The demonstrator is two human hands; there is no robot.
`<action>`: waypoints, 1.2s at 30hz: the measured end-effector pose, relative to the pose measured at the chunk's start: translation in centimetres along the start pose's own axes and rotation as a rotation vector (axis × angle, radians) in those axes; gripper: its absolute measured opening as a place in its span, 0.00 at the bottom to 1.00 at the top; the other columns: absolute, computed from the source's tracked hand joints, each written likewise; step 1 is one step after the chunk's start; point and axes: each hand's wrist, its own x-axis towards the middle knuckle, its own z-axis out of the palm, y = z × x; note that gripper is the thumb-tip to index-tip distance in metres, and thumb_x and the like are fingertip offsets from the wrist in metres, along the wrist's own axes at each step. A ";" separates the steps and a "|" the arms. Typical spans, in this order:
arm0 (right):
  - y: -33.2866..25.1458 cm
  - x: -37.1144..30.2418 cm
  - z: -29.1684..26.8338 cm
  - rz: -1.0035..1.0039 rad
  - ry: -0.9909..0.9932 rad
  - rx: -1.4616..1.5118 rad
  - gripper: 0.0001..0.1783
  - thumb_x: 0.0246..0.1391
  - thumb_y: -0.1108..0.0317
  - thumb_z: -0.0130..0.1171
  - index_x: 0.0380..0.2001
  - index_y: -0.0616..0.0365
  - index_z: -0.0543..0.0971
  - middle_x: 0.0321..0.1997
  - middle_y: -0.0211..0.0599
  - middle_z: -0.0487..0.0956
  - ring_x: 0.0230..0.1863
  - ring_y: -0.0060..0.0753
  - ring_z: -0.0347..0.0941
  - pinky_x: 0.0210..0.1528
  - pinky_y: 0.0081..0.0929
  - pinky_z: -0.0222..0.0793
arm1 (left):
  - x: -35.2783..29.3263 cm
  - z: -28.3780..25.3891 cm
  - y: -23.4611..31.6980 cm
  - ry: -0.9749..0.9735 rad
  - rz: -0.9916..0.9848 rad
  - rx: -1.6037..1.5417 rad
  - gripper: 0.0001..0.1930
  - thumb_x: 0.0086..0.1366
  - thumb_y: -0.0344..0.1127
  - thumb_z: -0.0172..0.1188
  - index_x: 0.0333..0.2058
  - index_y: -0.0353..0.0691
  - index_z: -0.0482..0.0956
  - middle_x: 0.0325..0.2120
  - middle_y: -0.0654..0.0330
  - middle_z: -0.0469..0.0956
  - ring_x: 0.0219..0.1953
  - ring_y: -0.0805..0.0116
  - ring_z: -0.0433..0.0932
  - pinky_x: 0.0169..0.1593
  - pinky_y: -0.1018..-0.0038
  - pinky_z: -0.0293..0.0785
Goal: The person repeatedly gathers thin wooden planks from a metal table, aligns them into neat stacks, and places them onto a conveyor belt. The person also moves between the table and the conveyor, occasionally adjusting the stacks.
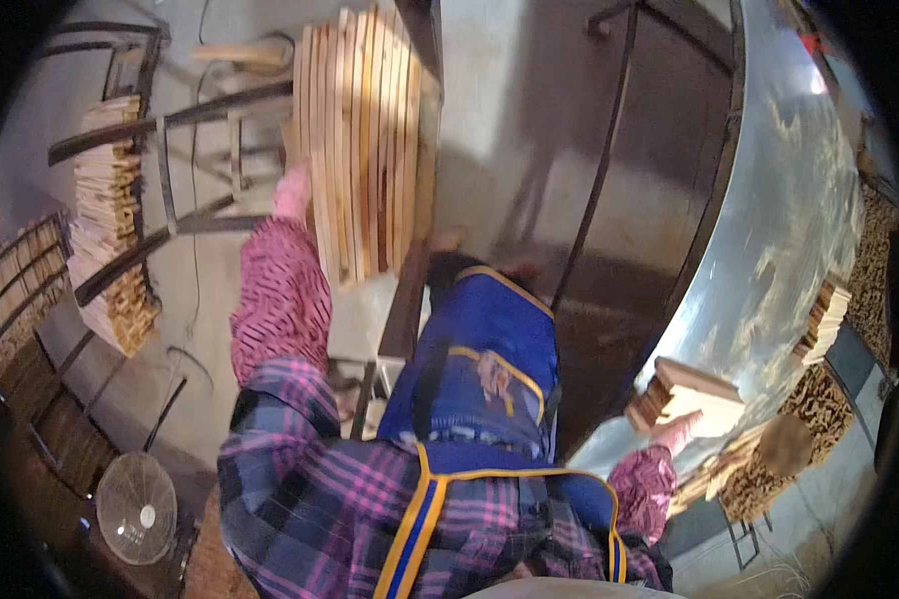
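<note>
On the left, a tall row of pale wooden boards (355,150) stands on edge, packed side by side. My left hand (293,192) reaches its left side, with fingers stretched out against the outer board; their tips are blurred. Far to the right, a short stack of wooden pieces (669,389), brown on top and pale at the end, sits at the rim of a shiny metal table. My right hand (677,431) touches the near end of this stack. Its fingers are too small and smeared to show whether they grip it.
A dark metal frame (165,165) extends left from the boards. Beyond it stands another wood pile (110,230). The shiny metal table (759,200) curves along the right, with more wood pieces (824,319) beside it. A round fan (137,507) stands at lower left.
</note>
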 end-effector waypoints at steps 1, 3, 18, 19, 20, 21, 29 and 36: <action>-2.1 -1.4 -1.1 -0.010 -0.049 -0.224 0.39 0.66 0.67 0.45 0.73 0.62 0.42 0.76 0.56 0.50 0.75 0.51 0.47 0.75 0.43 0.45 | -0.3 -1.0 1.7 0.022 -0.012 0.116 0.25 0.73 0.43 0.44 0.65 0.40 0.63 0.54 0.48 0.75 0.58 0.53 0.73 0.63 0.65 0.68; -5.6 -4.6 -5.9 0.032 -0.193 -0.350 0.42 0.66 0.59 0.46 0.72 0.69 0.42 0.76 0.53 0.48 0.78 0.49 0.38 0.79 0.45 0.32 | -2.6 -6.9 7.5 0.037 -0.252 -0.037 0.29 0.67 0.53 0.50 0.60 0.40 0.69 0.51 0.46 0.78 0.54 0.52 0.76 0.57 0.61 0.70; 0.8 -6.3 -2.4 0.804 0.014 2.300 0.25 0.68 0.40 0.44 0.28 0.49 0.73 0.22 0.23 0.67 0.24 0.19 0.62 0.27 0.21 0.59 | -31.0 -21.9 65.8 -0.668 1.217 -0.511 0.18 0.67 0.28 0.59 0.56 0.38 0.76 0.53 0.53 0.78 0.57 0.62 0.76 0.60 0.69 0.72; 0.9 -6.4 -1.3 0.852 0.059 2.259 0.23 0.67 0.43 0.47 0.37 0.53 0.74 0.29 0.26 0.71 0.30 0.21 0.66 0.34 0.22 0.62 | -32.4 -20.3 69.8 -0.778 1.256 -0.486 0.19 0.67 0.28 0.59 0.57 0.38 0.75 0.55 0.53 0.77 0.57 0.62 0.75 0.60 0.70 0.72; 0.8 -6.1 0.0 0.897 0.088 2.230 0.24 0.67 0.46 0.50 0.45 0.57 0.76 0.35 0.29 0.75 0.36 0.23 0.70 0.40 0.24 0.66 | -32.9 -18.5 72.3 -0.885 1.283 -0.456 0.20 0.67 0.28 0.59 0.58 0.38 0.74 0.56 0.54 0.76 0.58 0.61 0.74 0.60 0.70 0.71; 0.7 -5.9 1.2 0.941 0.119 2.202 0.27 0.66 0.48 0.53 0.53 0.61 0.77 0.42 0.32 0.80 0.42 0.25 0.74 0.46 0.25 0.69 | -33.3 -15.7 73.4 -0.959 1.250 -0.486 0.22 0.67 0.28 0.59 0.60 0.39 0.72 0.58 0.53 0.74 0.60 0.61 0.72 0.61 0.70 0.70; -2.6 -2.8 -13.7 0.996 0.088 2.667 0.42 0.62 0.54 0.59 0.70 0.63 0.53 0.65 0.47 0.69 0.67 0.39 0.63 0.69 0.34 0.58 | -41.2 -16.3 76.1 -1.433 0.453 -0.740 0.55 0.56 0.37 0.73 0.73 0.45 0.41 0.70 0.44 0.51 0.72 0.59 0.50 0.69 0.68 0.57; -8.2 -1.1 -29.5 0.664 -0.257 2.988 0.42 0.54 0.60 0.65 0.67 0.62 0.59 0.60 0.48 0.72 0.58 0.52 0.72 0.62 0.45 0.71 | -30.6 -34.3 85.5 -1.202 1.201 0.381 0.61 0.48 0.53 0.70 0.72 0.39 0.41 0.52 0.40 0.76 0.52 0.47 0.77 0.58 0.64 0.71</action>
